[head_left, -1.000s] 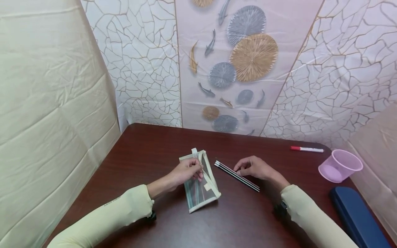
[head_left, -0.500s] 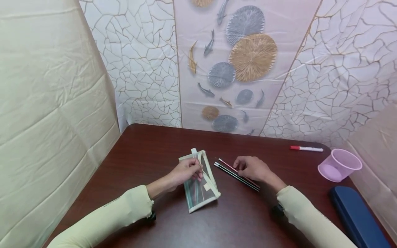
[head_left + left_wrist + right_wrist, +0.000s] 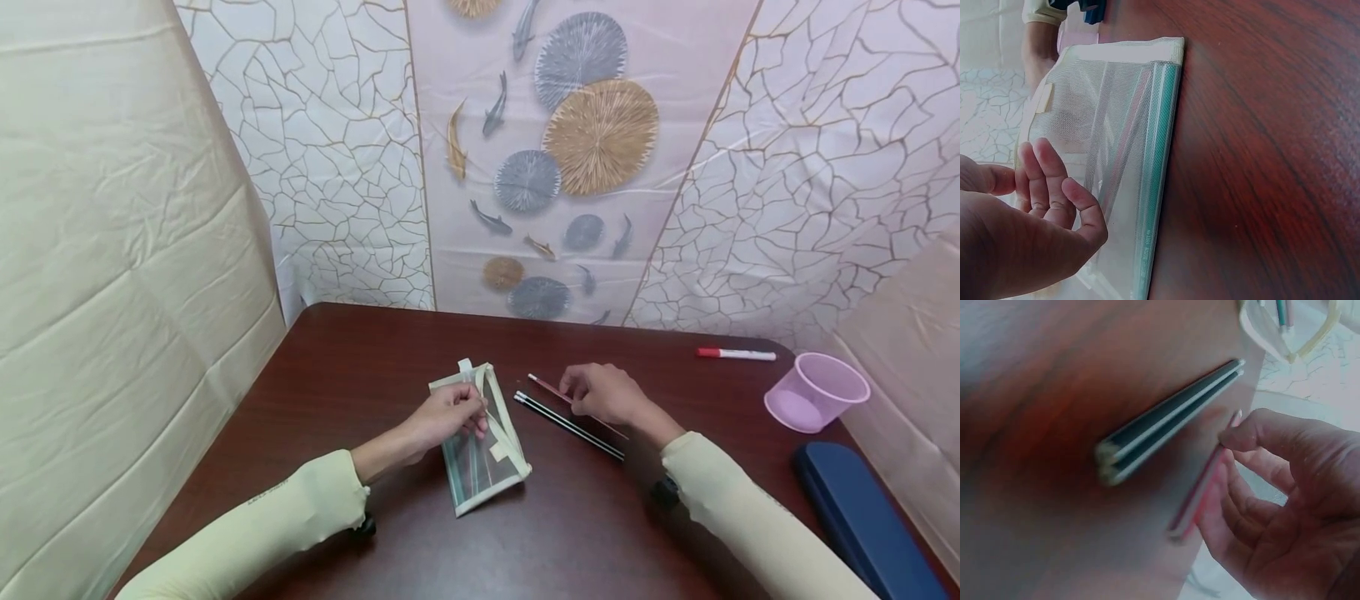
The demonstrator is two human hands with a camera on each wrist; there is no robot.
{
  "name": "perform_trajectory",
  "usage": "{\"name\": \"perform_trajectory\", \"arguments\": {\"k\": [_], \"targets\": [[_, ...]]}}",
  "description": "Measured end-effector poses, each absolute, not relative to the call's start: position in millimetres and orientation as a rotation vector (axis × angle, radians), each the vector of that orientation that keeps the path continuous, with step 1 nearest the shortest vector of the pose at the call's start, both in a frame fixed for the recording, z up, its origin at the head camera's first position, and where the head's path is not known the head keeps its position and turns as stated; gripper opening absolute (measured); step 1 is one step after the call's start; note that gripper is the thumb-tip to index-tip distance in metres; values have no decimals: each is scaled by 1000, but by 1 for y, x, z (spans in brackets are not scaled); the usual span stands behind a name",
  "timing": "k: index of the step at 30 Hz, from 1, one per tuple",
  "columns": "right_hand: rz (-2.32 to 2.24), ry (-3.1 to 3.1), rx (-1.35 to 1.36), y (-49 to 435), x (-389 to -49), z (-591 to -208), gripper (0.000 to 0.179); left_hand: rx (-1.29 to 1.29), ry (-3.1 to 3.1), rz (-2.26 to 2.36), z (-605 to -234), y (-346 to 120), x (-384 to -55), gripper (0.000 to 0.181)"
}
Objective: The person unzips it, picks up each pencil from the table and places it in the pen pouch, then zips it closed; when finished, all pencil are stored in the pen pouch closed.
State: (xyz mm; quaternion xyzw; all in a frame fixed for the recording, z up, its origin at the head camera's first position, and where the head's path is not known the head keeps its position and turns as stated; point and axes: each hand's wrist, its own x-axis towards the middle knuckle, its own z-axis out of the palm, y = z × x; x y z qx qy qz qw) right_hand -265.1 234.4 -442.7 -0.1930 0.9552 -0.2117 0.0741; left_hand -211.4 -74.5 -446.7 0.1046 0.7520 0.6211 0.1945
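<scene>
A see-through mesh pencil pouch [image 3: 480, 475] with cream edging lies on the table. My left hand [image 3: 448, 417] pinches its zipper edge between thumb and index finger, the other fingers loosely bent in the left wrist view. Through the mesh [image 3: 1129, 112] show long thin shapes, green and pinkish. With thumb and fingertips, my right hand [image 3: 609, 395] pinches a red pencil [image 3: 1204, 484], held just beyond two black-and-white striped pencils [image 3: 570, 427]. Those two lie side by side on the table, to the right of the pouch.
Toward the back right lies a marker [image 3: 738, 354] with a red cap. A pink cup [image 3: 825, 396] is near the right edge, and a dark blue case [image 3: 862, 512] lies in front of it. Fabric hangings stand behind and beside the brown table [image 3: 360, 350].
The red pencil has come apart from the striped pair, moving away from me with my right hand. My left hand keeps its grip on the pouch. The head view has shifted slightly.
</scene>
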Motion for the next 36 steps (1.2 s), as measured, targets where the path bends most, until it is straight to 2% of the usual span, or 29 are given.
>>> {"name": "perform_trajectory", "arguments": {"k": [5, 11, 19, 36], "targets": [[-1033, 2677, -537, 217, -260, -434, 24, 293, 2104, 1736, -447, -74, -211, 18], [-1409, 2308, -482, 196, -246, -431, 35, 292, 2099, 1735, -447, -74, -211, 18], [-1427, 2245, -472, 177, -239, -434, 35, 294, 2096, 1733, -447, -74, -211, 18], [-1406, 2216, -466, 148, -248, -440, 37, 347, 2088, 1722, -446, -75, -210, 17]]}}
